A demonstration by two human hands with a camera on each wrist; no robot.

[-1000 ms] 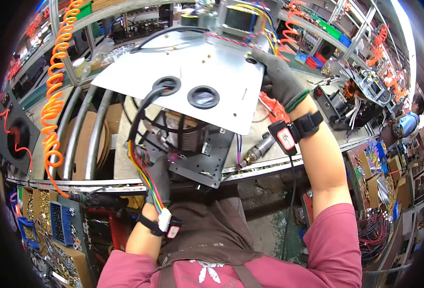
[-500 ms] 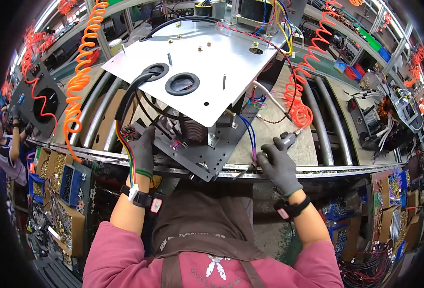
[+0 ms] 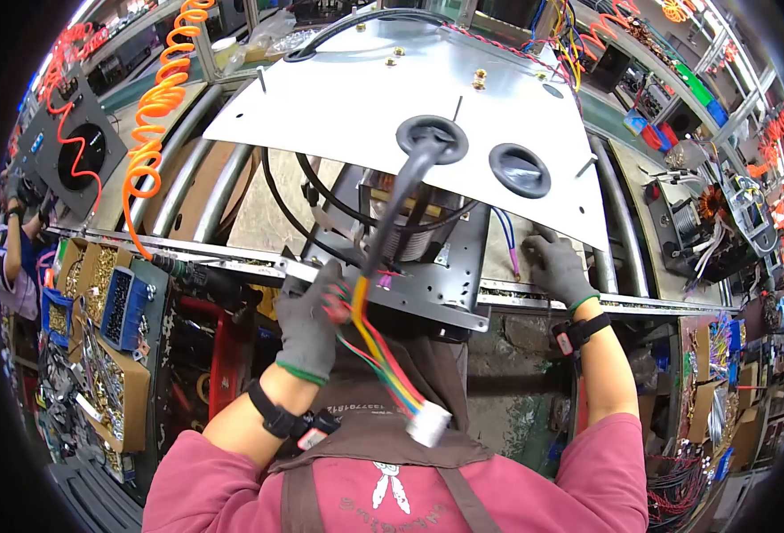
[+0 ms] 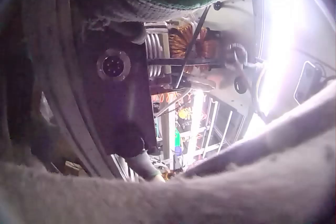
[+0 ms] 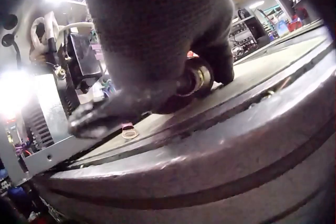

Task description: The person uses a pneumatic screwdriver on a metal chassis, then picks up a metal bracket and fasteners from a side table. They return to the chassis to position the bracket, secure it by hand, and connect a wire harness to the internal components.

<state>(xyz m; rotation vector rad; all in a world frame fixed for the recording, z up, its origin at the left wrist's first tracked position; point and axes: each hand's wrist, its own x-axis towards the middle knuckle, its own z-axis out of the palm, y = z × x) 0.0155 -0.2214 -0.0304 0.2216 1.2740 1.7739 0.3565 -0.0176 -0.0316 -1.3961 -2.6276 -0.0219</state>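
A silver metal plate point(image 3: 365, 107) with two black grommets tops a transformer assembly on a black base plate point(image 3: 436, 289). A thick black cable point(image 3: 405, 191) comes through one grommet and ends in coloured wires with a white connector point(image 3: 429, 425). My gloved left hand point(image 3: 310, 318) grips the base plate's front edge beside those wires. In the left wrist view the black base plate point(image 4: 118, 92) and a copper coil point(image 4: 184, 45) show. My gloved right hand point(image 3: 559, 266) lies under the silver plate's right corner, curled round a metal air tool point(image 5: 195, 78) on the bench.
Orange coiled air hoses point(image 3: 156, 115) hang at the left. Metal roller rails point(image 3: 205, 191) run under the assembly. Bins of screws point(image 3: 99, 320) sit at the lower left. More assemblies and wiring point(image 3: 703, 213) crowd the right bench. Another person point(image 3: 14, 249) stands far left.
The assembly has turned, bringing the grommets to the right. My right hand has gone under the plate's corner with the tool. My left hand has shifted right along the front edge.
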